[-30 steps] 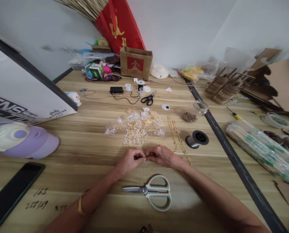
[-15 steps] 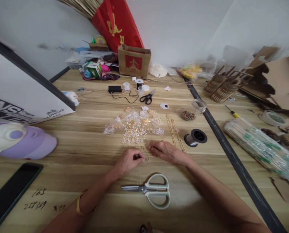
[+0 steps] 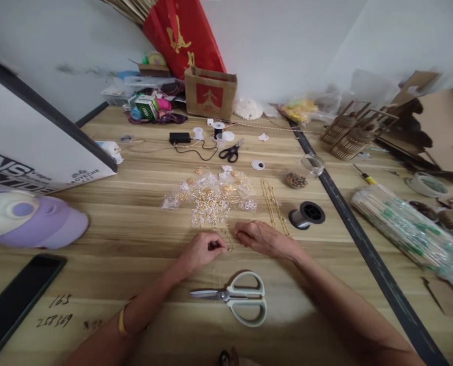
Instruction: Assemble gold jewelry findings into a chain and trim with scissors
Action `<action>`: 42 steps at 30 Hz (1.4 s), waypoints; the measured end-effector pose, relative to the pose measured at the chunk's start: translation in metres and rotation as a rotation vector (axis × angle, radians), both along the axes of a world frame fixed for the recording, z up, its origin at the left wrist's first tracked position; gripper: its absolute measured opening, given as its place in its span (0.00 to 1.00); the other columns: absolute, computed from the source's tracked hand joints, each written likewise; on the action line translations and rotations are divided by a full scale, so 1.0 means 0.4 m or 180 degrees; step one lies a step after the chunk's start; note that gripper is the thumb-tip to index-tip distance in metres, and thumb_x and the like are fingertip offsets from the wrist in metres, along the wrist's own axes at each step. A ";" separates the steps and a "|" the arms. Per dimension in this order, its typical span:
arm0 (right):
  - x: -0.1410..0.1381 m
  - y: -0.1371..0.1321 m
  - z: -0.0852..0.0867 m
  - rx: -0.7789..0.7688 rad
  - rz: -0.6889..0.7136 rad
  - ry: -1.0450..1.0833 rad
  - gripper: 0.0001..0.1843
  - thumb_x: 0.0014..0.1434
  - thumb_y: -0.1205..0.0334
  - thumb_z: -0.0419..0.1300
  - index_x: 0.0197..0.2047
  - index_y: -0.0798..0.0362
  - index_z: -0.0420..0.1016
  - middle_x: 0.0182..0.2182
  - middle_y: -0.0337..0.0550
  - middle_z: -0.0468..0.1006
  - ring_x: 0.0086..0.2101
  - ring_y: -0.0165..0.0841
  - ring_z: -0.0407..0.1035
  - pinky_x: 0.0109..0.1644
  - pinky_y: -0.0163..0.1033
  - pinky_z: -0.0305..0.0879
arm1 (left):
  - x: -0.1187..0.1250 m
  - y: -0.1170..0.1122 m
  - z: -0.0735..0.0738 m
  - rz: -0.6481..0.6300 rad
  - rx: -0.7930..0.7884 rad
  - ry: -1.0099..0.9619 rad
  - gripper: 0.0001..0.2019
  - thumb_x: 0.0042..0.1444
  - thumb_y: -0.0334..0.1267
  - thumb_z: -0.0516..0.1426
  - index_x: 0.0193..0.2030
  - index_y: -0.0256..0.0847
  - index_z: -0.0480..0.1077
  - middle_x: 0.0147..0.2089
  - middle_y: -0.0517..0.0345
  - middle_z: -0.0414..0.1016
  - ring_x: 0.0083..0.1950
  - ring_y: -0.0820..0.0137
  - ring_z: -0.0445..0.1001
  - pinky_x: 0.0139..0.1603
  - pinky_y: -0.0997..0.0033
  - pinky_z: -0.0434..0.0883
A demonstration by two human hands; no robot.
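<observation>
My left hand (image 3: 203, 248) is closed, thumb and index finger pinched together beside a short gold chain (image 3: 230, 248) on the table. What the pinch holds is too small to make out; faint thin lines, perhaps clear thread, show below it. To the right of the chain, my right hand (image 3: 257, 237) rests with curled, closed fingers, and anything inside them is hidden. Just beyond both hands lies a pile of small silver and gold beads (image 3: 211, 206) among clear little bags. A longer gold chain (image 3: 272, 206) lies past my right wrist. Cream-handled scissors (image 3: 245, 297) lie nearer to me.
A spool of grey wire (image 3: 306, 216) and a jar of coloured beads (image 3: 297, 179) stand to the right. Black scissors (image 3: 231, 151) lie farther back. At left are a phone (image 3: 21, 305), a purple object (image 3: 55, 221) and a large white box (image 3: 39, 132). Wrapped sticks (image 3: 405, 229) lie far right.
The view has shifted very slightly. Both hands stay in nearly the same place and pose, and the things on the table have not visibly moved.
</observation>
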State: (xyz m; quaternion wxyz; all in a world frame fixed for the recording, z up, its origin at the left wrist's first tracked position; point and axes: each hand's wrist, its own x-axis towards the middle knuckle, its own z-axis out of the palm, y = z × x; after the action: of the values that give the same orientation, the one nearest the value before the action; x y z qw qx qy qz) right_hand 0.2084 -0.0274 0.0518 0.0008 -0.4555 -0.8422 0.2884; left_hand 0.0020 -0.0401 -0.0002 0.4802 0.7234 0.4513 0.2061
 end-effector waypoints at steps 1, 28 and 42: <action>0.000 0.000 0.002 -0.0008 0.0004 -0.0024 0.12 0.65 0.63 0.47 0.34 0.55 0.67 0.23 0.38 0.68 0.23 0.25 0.56 0.30 0.31 0.48 | 0.000 0.000 0.000 -0.0001 -0.0004 0.0007 0.03 0.48 0.32 0.58 0.28 0.35 0.74 0.27 0.56 0.75 0.28 0.73 0.69 0.29 0.77 0.65; -0.003 -0.003 -0.039 -0.0111 0.0284 0.0460 0.06 0.61 0.66 0.52 0.38 0.54 0.70 0.27 0.40 0.74 0.28 0.28 0.65 0.32 0.32 0.55 | -0.001 0.001 -0.001 0.0023 0.0019 -0.0053 0.03 0.47 0.31 0.59 0.28 0.35 0.74 0.26 0.57 0.75 0.28 0.73 0.69 0.30 0.76 0.65; -0.005 -0.006 -0.013 -0.0241 0.0436 0.0158 0.08 0.60 0.60 0.54 0.39 0.53 0.72 0.27 0.39 0.75 0.27 0.28 0.65 0.30 0.31 0.53 | -0.003 0.000 -0.004 0.0018 -0.0028 -0.0218 0.03 0.47 0.29 0.58 0.27 0.35 0.74 0.26 0.58 0.74 0.28 0.74 0.69 0.29 0.77 0.65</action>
State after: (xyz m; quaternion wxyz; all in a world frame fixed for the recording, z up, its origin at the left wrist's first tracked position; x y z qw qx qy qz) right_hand 0.2066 -0.0300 0.0468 -0.0153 -0.3893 -0.8596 0.3307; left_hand 0.0007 -0.0400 -0.0018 0.4980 0.7125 0.4376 0.2300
